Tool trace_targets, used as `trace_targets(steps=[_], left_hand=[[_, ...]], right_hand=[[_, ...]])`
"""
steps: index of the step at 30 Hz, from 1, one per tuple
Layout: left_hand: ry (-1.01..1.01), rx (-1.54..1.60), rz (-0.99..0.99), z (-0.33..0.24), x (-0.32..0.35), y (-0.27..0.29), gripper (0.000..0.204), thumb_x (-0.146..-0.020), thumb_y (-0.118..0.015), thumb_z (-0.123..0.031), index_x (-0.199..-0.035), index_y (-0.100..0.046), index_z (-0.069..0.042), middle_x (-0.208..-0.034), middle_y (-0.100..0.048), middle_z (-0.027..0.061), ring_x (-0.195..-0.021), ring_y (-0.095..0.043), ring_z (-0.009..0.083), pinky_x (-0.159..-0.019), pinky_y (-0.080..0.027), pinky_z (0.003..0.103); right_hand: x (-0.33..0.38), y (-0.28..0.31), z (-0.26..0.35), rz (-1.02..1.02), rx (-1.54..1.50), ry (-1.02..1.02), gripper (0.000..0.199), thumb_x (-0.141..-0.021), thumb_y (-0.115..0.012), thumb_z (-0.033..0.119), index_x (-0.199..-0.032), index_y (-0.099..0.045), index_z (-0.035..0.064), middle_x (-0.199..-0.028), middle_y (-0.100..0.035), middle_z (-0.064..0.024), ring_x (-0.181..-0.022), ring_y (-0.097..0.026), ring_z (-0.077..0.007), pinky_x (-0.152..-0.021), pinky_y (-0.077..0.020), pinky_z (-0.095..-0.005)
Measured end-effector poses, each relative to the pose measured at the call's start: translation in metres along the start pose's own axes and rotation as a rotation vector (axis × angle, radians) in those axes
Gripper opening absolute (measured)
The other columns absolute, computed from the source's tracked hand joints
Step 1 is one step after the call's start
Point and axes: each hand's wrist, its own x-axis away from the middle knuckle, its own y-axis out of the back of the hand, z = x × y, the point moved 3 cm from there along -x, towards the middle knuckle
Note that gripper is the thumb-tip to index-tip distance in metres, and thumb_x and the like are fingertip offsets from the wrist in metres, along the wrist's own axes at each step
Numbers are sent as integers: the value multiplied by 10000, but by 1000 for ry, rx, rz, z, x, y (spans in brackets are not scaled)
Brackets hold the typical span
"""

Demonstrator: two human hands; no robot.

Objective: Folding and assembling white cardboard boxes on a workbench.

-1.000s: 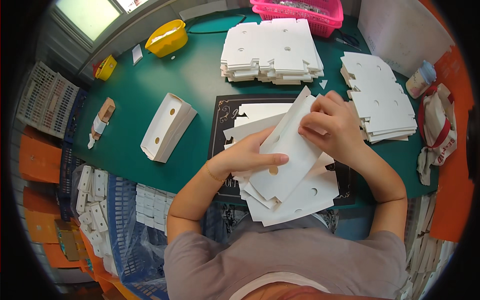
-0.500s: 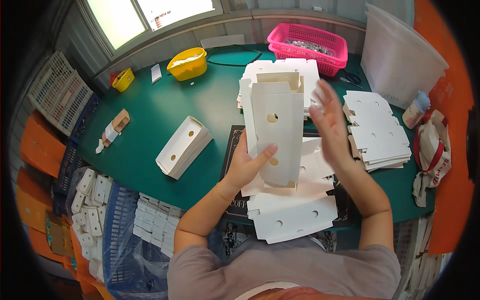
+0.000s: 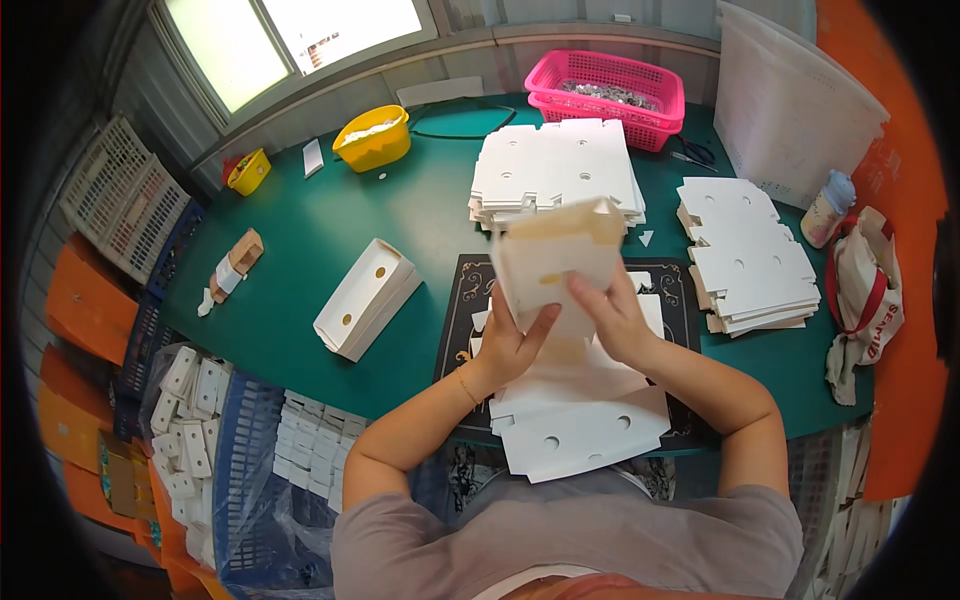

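Both hands hold up a half-folded white cardboard box (image 3: 552, 262), its open end toward me, above a black mat (image 3: 462, 310) on the green table (image 3: 300, 240). My left hand (image 3: 510, 345) grips its lower left side. My right hand (image 3: 610, 315) presses on its lower right side. Under my forearms lies a loose pile of flat white box blanks (image 3: 585, 425) with round holes.
A finished white box (image 3: 365, 297) lies left of the mat. Stacks of flat blanks sit behind (image 3: 555, 170) and at the right (image 3: 745, 255). Further back are a pink basket (image 3: 607, 88), a yellow bowl (image 3: 372, 137) and a white bin (image 3: 790, 100). Blue crates (image 3: 250, 450) of small cards stand below left.
The blank that both hands were bending over the pile has been lifted and folded into a box shape, then turned so its open end faces me. My view has tilted up.
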Motion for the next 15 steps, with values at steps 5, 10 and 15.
trace_targets(steps=[5, 10, 15], left_hand=[[99, 61, 27, -8, 3, -5, 720, -972, -629, -115, -1496, -140, -47, -1315, -533, 198, -1145, -620, 300, -918, -521, 374], [229, 211, 34, -28, -9, 1, 739, -934, -687, -160, -1479, -205, -34, -1289, -540, 183, -1178, -584, 270, -970, -484, 368], [312, 194, -3, -65, -48, 30, 534, -982, -627, -323, -1376, -455, -5, -1228, -580, 123, -1154, -560, 201, -982, -456, 338]], right_hand=[[-2, 4, 39, -138, -404, 44, 628, -1074, -413, 326, -1565, -187, 6, -1581, -311, -142, -1419, -345, -222, -1158, -278, -353], [-2, 4, 36, -150, -331, 108, 553, -1093, -367, 274, -1553, -228, 0, -1513, -420, -136, -1387, -401, -223, -1149, -293, -347], [1, 8, 43, -132, -363, 37, 495, -1083, -419, 261, -1511, -349, 22, -1446, -477, -145, -1320, -463, -208, -1102, -349, -335]])
